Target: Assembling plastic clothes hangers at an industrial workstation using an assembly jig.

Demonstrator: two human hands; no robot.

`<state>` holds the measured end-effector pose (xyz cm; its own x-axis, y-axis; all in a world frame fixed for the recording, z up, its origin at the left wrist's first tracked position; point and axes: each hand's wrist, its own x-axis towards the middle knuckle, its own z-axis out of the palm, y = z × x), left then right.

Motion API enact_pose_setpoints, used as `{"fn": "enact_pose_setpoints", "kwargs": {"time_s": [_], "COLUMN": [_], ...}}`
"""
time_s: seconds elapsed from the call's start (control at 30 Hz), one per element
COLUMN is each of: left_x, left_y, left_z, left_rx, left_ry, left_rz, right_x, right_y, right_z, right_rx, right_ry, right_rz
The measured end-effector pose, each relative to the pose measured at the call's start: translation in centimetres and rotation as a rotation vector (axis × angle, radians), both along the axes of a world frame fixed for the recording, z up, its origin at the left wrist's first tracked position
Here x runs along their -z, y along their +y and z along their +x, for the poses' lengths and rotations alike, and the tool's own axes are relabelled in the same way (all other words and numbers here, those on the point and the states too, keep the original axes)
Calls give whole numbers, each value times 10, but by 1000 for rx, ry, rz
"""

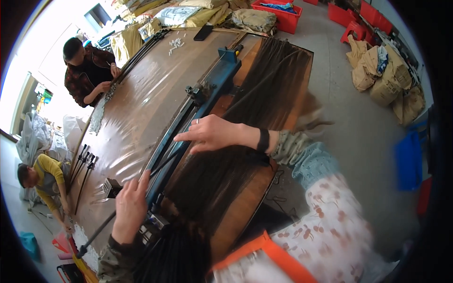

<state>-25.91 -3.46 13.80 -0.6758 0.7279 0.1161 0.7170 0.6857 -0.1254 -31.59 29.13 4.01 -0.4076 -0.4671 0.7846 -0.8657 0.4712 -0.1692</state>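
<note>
A long black rod slants over the blue metal rail that runs along the table. Its near end, with a thicker cap, points to the lower left. My left hand is closed round the rod near that end. Farther up, my right hand has its thumb and fingers on the rod, index finger stretched along it; the palm side is hidden. Dark mesh strands lie right of the rail and continue below my right forearm. A small clamp-like fitting sits on the rail beyond my right hand.
Across the plastic-covered table, one person handles dark rods; another in yellow works at the left edge. Several black rods lie there. A phone and white pieces rest at the far end. Sacks stand right.
</note>
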Motion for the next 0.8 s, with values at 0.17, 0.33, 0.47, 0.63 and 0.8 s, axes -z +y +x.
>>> {"fn": "enact_pose_setpoints", "kwargs": {"time_s": [0.17, 0.33, 0.47, 0.63, 0.8], "left_x": [-5, -5, -3, -8, 2], "left_y": [-17, 5, -19, -30, -37], "left_z": [11, -1, 7, 28, 45], "left_rx": [-201, -65, -106, -140, -115], "left_ry": [58, 66, 157, 250, 254], "left_rz": [97, 60, 34, 52, 115], "right_x": [38, -5, 16, -6, -11], "right_y": [41, -4, 1, -25, -63], "right_z": [-11, 36, 27, 29, 43], "right_rx": [519, 98, -10, -27, -73], "right_ry": [-151, -231, -399, -173, -106], "right_rz": [-104, -187, -157, -243, -167]}}
